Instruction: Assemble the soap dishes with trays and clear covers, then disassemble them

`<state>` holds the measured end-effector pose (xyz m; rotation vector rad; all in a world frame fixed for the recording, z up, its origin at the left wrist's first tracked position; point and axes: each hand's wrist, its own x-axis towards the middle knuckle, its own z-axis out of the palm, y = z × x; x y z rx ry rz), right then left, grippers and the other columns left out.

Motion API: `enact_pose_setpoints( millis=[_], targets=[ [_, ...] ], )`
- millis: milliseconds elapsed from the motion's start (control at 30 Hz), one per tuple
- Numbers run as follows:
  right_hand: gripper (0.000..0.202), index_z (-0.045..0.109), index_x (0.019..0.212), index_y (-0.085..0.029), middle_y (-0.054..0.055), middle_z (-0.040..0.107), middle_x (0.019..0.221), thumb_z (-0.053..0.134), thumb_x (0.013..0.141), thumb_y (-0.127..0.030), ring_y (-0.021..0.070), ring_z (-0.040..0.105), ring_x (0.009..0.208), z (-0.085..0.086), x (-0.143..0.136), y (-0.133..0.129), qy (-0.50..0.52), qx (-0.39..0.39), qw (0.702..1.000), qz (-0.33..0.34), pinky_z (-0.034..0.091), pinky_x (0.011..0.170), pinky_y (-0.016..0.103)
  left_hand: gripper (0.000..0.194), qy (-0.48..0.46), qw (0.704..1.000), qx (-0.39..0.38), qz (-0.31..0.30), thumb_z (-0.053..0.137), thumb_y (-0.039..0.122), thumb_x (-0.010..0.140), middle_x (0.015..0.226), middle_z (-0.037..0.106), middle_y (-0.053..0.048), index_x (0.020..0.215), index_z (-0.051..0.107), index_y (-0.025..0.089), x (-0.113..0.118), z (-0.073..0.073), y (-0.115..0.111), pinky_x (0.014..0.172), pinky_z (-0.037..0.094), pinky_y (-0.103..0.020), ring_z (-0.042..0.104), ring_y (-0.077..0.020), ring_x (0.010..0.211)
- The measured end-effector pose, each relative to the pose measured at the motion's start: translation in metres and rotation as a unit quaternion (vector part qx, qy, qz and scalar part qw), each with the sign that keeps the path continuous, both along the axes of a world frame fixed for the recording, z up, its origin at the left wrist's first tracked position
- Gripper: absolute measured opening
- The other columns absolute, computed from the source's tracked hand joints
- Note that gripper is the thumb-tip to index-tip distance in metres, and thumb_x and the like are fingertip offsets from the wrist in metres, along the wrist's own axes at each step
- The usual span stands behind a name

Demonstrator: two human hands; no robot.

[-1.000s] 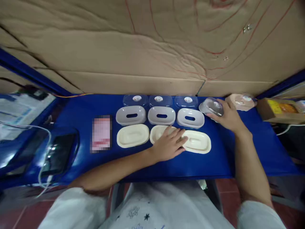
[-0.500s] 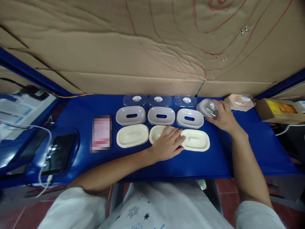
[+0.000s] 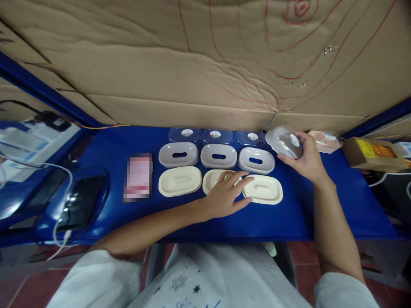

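Note:
My right hand [image 3: 306,160] grips a grey box with a clear lid [image 3: 284,142], tilted, at the right end of the rows. My left hand [image 3: 226,193], fingers spread, lies over the middle cream tray [image 3: 210,179], its fingertips near the right cream tray [image 3: 263,189]. Another cream tray [image 3: 180,181] is at the left. Behind them stand three grey slotted trays [image 3: 178,155], [image 3: 218,156], [image 3: 256,161]. Three clear lids with round stickers [image 3: 184,134], [image 3: 217,136], [image 3: 250,138] form the back row.
A peach lidded box [image 3: 326,142] sits at the back right, beside a cardboard box [image 3: 374,154]. On the left are a pixelated flat item [image 3: 138,177], a black phone [image 3: 80,203] and white cables. A cardboard wall [image 3: 160,64] rises behind the blue table [image 3: 276,222].
My right hand has raised and tilted the grey lidded box, which shows larger. The fingers of my left hand have spread a little wider over the cream trays. The view has shifted slightly.

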<state>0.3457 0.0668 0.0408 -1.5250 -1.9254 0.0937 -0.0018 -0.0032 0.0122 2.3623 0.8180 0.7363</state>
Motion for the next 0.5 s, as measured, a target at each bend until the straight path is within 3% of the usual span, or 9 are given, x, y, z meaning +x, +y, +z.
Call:
enact_pose_setpoints(
  millis=[67, 167, 233, 300, 367, 500],
  targets=[
    [0.092, 0.045, 0.153, -0.026, 0.016, 0.057, 0.149, 0.087, 0.080, -0.063, 0.0406, 0.060, 0.135, 0.012, -0.020, -0.012, 0.034, 0.000, 0.998, 0.056, 0.052, 0.114, 0.061, 0.074, -0.112, 0.985, -0.127, 0.027, 0.073, 0.047, 0.099, 0.158, 0.054, -0.017, 0.162, 0.040, 0.028, -0.006, 0.005, 0.001, 0.117, 0.047, -0.057, 0.058, -0.0349, 0.139],
    [0.090, 0.044, 0.154, -0.031, 0.015, 0.054, 0.153, 0.091, 0.080, -0.055, 0.0405, 0.055, 0.143, 0.023, -0.058, -0.035, 0.067, -0.013, 0.982, 0.178, 0.050, 0.118, 0.061, 0.103, -0.261, 0.916, -0.304, 0.031, 0.086, 0.050, 0.089, 0.166, 0.043, -0.015, 0.169, 0.022, 0.040, -0.018, 0.008, 0.002, 0.112, 0.053, -0.053, 0.060, -0.0327, 0.137],
    [0.091, 0.044, 0.154, -0.034, 0.014, 0.053, 0.154, 0.092, 0.080, -0.053, 0.0402, 0.053, 0.146, 0.024, -0.084, -0.050, 0.063, -0.040, 0.963, 0.258, 0.049, 0.119, 0.062, 0.115, -0.318, 0.873, -0.370, 0.005, 0.093, 0.050, 0.082, 0.169, 0.038, -0.013, 0.170, 0.018, 0.044, -0.025, 0.008, 0.002, 0.117, 0.048, -0.055, 0.055, -0.0344, 0.144],
    [0.094, 0.041, 0.157, -0.036, 0.014, 0.051, 0.157, 0.092, 0.080, -0.055, 0.0404, 0.052, 0.148, 0.022, -0.104, -0.062, 0.057, -0.077, 0.947, 0.306, 0.049, 0.119, 0.062, 0.121, -0.341, 0.856, -0.389, -0.009, 0.099, 0.048, 0.073, 0.166, 0.042, -0.011, 0.168, 0.024, 0.042, -0.029, 0.007, 0.000, 0.124, 0.041, -0.058, 0.051, -0.0367, 0.149],
    [0.099, 0.039, 0.160, -0.036, 0.014, 0.049, 0.161, 0.090, 0.080, -0.064, 0.0406, 0.050, 0.150, 0.019, -0.115, -0.069, 0.056, -0.104, 0.939, 0.324, 0.051, 0.117, 0.061, 0.114, -0.347, 0.857, -0.381, 0.003, 0.101, 0.044, 0.070, 0.159, 0.049, -0.011, 0.162, 0.034, 0.036, -0.032, 0.005, -0.003, 0.126, 0.037, -0.059, 0.050, -0.0378, 0.148],
    [0.104, 0.042, 0.161, -0.033, 0.015, 0.054, 0.159, 0.080, 0.078, -0.082, 0.0415, 0.053, 0.148, 0.017, -0.106, -0.060, 0.051, -0.076, 0.955, 0.281, 0.050, 0.119, 0.061, 0.098, -0.351, 0.853, -0.386, 0.031, 0.098, 0.049, 0.075, 0.151, 0.054, -0.012, 0.154, 0.042, 0.031, -0.039, 0.001, -0.006, 0.119, 0.046, -0.055, 0.054, -0.0371, 0.141]
  ],
)
